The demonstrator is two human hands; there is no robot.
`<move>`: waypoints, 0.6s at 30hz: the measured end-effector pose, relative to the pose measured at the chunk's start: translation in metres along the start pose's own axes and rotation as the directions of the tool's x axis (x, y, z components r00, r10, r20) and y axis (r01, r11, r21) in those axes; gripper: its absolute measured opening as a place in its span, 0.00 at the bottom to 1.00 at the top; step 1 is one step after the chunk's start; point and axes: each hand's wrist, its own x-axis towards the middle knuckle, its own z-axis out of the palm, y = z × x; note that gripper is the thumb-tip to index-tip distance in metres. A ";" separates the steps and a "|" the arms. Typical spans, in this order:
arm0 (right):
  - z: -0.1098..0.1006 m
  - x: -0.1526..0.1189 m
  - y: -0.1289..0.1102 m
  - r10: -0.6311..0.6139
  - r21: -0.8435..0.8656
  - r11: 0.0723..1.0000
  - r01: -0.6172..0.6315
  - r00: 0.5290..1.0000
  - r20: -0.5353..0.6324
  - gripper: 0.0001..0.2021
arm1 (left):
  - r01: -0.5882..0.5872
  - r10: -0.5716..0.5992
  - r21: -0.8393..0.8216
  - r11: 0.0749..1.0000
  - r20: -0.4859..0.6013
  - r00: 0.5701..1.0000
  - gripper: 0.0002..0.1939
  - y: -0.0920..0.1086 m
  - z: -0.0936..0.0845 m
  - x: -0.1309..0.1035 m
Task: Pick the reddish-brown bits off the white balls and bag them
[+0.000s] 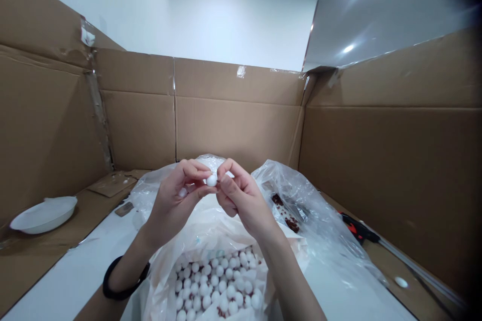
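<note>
- While both hands meet above the bag, small white ball [211, 180] sits pinched between left hand [176, 200] and right hand [241, 195] fingertips, both grips closed on it.
- Open plastic bag [301, 200] below, full of white balls [218, 286].
- White bowl [43, 214] far left on surface [75, 271].
- Cardboard walls [233, 120] all round.
</note>
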 end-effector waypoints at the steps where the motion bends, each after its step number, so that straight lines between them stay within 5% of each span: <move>1: 0.000 0.000 0.001 0.009 0.002 1.000 -0.009 1.000 0.009 0.15 | -0.014 0.014 0.026 1.000 0.001 1.000 0.06 0.000 -0.001 0.000; 18: 0.006 0.000 0.008 0.037 0.078 0.996 -0.048 0.990 0.135 0.14 | -0.229 0.209 0.131 0.964 0.149 0.966 0.07 -0.005 -0.014 0.002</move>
